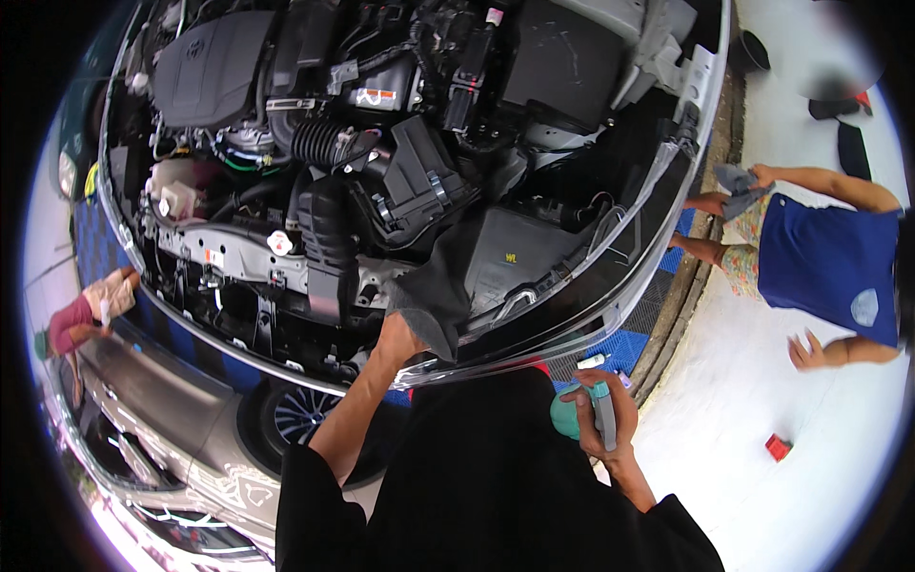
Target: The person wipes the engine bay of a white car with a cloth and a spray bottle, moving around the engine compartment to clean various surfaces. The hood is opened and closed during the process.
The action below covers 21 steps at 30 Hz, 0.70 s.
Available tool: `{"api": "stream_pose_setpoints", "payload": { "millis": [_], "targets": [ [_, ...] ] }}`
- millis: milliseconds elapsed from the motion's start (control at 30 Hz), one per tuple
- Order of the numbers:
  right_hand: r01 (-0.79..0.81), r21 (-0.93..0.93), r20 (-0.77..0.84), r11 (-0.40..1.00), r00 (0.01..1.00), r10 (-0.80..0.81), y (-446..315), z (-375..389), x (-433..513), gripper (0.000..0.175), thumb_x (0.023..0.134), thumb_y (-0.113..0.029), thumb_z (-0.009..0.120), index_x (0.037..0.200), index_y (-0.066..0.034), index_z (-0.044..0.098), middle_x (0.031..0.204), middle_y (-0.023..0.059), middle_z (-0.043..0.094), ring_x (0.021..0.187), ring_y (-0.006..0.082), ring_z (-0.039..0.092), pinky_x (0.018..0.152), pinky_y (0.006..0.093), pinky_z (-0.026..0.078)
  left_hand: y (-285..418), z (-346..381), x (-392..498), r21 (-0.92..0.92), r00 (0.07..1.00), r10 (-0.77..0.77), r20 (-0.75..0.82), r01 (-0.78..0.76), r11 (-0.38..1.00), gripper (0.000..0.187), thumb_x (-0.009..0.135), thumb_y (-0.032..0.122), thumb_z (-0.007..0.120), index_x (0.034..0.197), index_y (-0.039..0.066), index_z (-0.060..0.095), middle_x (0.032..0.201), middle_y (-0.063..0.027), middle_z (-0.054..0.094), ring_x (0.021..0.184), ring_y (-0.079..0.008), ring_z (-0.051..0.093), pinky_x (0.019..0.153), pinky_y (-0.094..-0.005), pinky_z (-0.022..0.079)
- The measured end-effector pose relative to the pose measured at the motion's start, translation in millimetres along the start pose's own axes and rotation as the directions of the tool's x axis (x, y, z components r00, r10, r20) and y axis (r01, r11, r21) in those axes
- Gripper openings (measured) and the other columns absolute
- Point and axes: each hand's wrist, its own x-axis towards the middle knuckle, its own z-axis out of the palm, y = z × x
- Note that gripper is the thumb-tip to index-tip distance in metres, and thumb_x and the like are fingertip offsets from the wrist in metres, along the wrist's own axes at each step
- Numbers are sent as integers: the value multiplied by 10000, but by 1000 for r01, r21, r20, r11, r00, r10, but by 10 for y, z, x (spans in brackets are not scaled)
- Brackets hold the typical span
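Note:
A dark grey cloth (436,293) drapes over my left hand (402,334), which reaches across the front edge of an open car engine bay. The cloth covers most of the fingers and lies beside a flat black plastic cover (511,250) with a yellow mark. In my right hand (607,407) is a green spray bottle (565,412) with a grey-and-teal trigger head, held low outside the car's front corner. Near the cloth are the ribbed black air intake duct (327,236) and the black air filter housing (427,179).
The engine cover (211,71) and coolant reservoir (171,186) fill the bay's left side. A person in a blue shirt (829,264) stands at right with a grey cloth. Another person (71,322) stands beside a bronze-grey car (171,400) at left. A white bottle (593,361) lies on blue floor tiles.

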Motion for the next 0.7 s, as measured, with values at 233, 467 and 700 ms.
{"api": "stream_pose_setpoints", "payload": {
  "millis": [233, 467, 700],
  "targets": [
    [61, -94, 129, 994, 990, -49, 53, -338, 271, 239, 932, 22, 650, 1167, -5, 614, 1100, 148, 725, 816, 236, 783, 712, 311, 585, 292, 175, 665, -178, 911, -123, -393, 56, 983, 459, 785, 236, 754, 1189, 42, 655, 1193, -245, 666, 1122, -451, 617, 956, -517, 489],
    [131, -83, 171, 988, 978, -116, -56, -451, 533, 229, 970, -50, 650, 1189, 8, 615, 1076, 136, 737, 811, 229, 785, 693, 308, 586, 278, 2, 399, -662, 971, -189, -146, 46, 748, 698, 668, 249, 821, 1268, -28, 593, 1279, -281, 608, 1220, -482, 553, 1073, -469, 432],
    [150, -42, 210, 988, 968, -138, -27, -591, 645, 232, 969, -36, 638, 1186, 41, 614, 1124, 159, 728, 833, 222, 787, 703, 296, 596, 347, -182, 304, -472, 959, -3, -284, -137, 871, 980, 674, 416, 848, 1467, -25, 478, 1452, -268, 528, 1350, -456, 498, 1170, -473, 362]
  ]
}}
